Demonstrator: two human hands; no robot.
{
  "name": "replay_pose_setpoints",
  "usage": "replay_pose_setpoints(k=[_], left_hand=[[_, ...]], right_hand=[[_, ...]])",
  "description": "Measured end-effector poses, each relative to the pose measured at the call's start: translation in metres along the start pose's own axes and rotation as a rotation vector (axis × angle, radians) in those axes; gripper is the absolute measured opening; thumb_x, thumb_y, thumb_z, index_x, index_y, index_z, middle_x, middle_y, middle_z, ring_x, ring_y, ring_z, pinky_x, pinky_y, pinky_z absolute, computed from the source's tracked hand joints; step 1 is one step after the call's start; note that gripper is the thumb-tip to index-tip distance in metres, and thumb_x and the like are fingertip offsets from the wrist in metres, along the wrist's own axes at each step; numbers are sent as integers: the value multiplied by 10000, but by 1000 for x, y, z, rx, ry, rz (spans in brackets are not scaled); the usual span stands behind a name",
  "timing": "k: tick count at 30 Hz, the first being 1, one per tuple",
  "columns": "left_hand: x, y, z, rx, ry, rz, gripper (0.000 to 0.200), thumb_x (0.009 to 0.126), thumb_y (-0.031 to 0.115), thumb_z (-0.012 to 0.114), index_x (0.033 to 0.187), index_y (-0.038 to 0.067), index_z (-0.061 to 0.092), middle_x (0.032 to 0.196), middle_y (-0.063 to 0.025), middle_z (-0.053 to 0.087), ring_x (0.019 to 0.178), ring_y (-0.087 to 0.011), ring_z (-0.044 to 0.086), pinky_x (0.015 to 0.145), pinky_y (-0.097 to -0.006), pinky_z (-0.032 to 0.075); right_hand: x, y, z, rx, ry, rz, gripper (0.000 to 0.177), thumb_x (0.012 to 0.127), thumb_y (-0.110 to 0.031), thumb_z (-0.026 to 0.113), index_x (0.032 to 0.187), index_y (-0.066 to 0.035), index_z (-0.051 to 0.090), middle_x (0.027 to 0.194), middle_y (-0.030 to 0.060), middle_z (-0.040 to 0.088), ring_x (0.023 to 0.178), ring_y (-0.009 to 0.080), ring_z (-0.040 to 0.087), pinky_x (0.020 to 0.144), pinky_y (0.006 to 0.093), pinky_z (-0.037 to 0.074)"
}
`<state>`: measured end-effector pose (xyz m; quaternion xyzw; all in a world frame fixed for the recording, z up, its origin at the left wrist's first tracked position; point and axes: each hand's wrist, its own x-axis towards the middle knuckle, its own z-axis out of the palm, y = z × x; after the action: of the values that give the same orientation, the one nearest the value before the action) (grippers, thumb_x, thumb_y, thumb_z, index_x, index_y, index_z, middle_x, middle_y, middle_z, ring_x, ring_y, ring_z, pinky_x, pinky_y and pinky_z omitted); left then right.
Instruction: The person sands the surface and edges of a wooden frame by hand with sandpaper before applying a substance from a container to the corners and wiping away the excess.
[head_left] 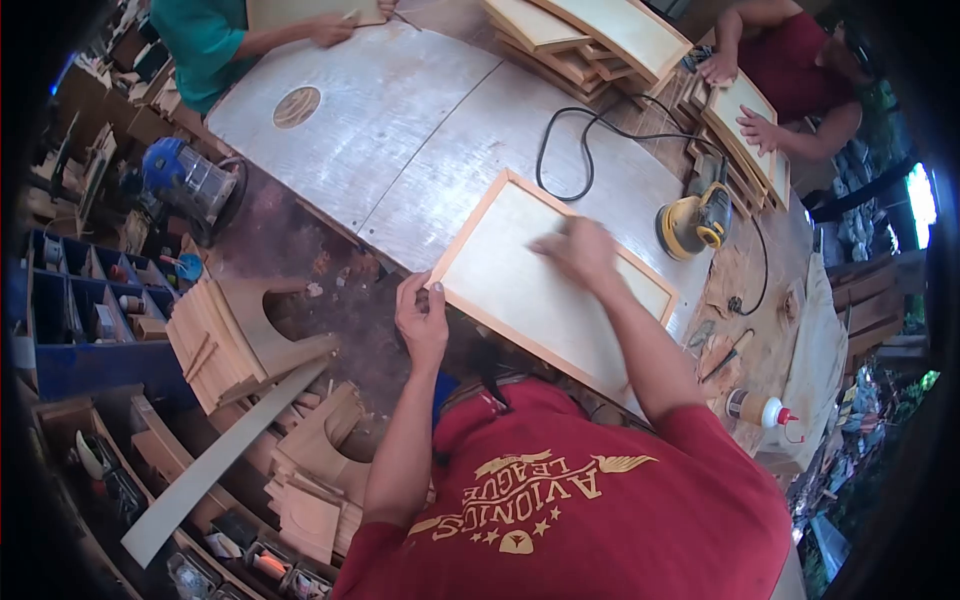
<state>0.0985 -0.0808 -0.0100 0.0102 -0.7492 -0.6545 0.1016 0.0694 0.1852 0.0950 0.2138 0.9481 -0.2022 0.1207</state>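
A rectangular wooden tray (pixel 500 250), with a pale flat panel inside a raised light-wood rim, lies tilted across the near edge of the table. My left hand (pixel 422 318) grips its left corner, thumb towards me and fingers around the rim. Over the panel's upper middle is my right hand (pixel 580 252), smeared by motion. Its fingers are too blurred to show whether anything is in them. To the right of the tray stands a yellow and black power sander (pixel 685 228), its black cord (pixel 545 150) looping behind the tray.
Stacked framed panels (pixel 590 40) sit at the table's far side. Two other people work there, one in a green sleeve (pixel 200 45), one with hands on another stack (pixel 740 125). A glue bottle (pixel 758 408) lies right. Cut wood pieces (pixel 245 330) and a blue compartment box (pixel 90 365) are left.
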Motion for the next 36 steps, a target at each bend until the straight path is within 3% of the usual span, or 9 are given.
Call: replay_pose_setpoints(k=[2,5,10,16,21,24,28,29,36], left_hand=[[-4,0,-1,-1,-23,15,237,1020,92,674,1226,-25,686,1236,-117,649,922,-161,662,784,-301,558],[-1,-3,-7,26,-75,-33,238,1022,91,672,1231,-25,683,1244,-119,647,925,-166,663,787,-307,561],[-6,-4,0,-9,-35,-57,256,1036,125,667,1254,-9,669,1265,-100,632,1028,-160,636,819,-279,542],[3,1,-9,64,-123,-58,274,1035,138,671,1270,-2,666,1265,-85,638,1012,-143,616,811,-276,527],[-7,-3,-11,31,-89,-51,269,1013,115,692,1240,-28,681,1243,-113,651,902,-151,649,770,-290,547],[-4,-6,-8,20,-59,-24,271,1014,115,692,1242,-32,677,1248,-113,646,918,-145,644,760,-284,544],[-2,-6,-10,39,-109,-26,267,1018,119,692,1234,-37,675,1240,-113,641,927,-138,628,758,-283,540],[2,-6,-13,65,-122,-32,265,1018,119,692,1232,-37,675,1237,-114,640,926,-136,623,757,-282,538],[0,-4,-10,27,-118,-42,287,1035,129,678,1274,-28,666,1272,-115,625,960,-136,625,788,-275,535]], right_hand=[[28,-44,21,-39,37,-170,582,773,-578,855,864,-9,774,870,216,766,839,363,761,749,475,578],[29,-49,23,-36,22,-214,593,769,-585,852,856,-4,771,872,221,764,842,364,760,747,472,578],[-25,11,3,-12,-51,-35,587,757,-583,859,856,-11,773,869,212,766,846,368,761,759,477,579],[22,-55,26,-91,-11,-223,640,721,-636,865,859,-18,769,865,205,766,849,378,761,764,485,586],[-40,27,2,-155,-82,-64,667,704,-679,855,839,-32,763,850,192,764,837,347,766,748,471,593],[-30,27,10,-126,-48,-89,666,692,-667,870,843,-28,758,845,193,761,842,346,764,741,471,590],[3,-65,35,-75,-106,-262,664,694,-614,888,962,-20,758,945,206,770,903,365,766,793,478,601],[8,-65,54,-68,-16,-331,620,715,-641,863,943,-73,766,859,185,765,868,378,760,765,495,591],[-79,25,43,-101,-175,-298,488,788,-595,820,907,-123,781,832,162,759,835,361,757,745,498,591]])
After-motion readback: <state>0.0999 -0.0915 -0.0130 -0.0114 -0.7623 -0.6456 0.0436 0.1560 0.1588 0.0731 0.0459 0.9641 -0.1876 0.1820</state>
